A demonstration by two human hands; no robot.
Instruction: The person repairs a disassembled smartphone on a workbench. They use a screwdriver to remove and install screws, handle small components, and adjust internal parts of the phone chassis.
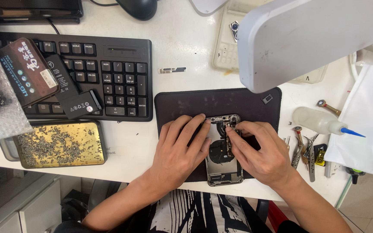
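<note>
Right hand (pixel 262 153) pinches its fingers (pixel 234 131) narrow on a small part inside the opened phone (pixel 223 166), which lies on a dark mat (pixel 182 103) on the white surface (pixel 182 34). Left hand (pixel 182 151) lies flat, steadying the phone's edge. This looks like seating or freeing an internal part; fine, light pressure is needed. Tools (pixel 305 149) lie right.

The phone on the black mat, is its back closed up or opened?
Opened. The phone lies on the black mat with its dark round coil and inner parts bare; the left hand and right hand rest on it.
</note>
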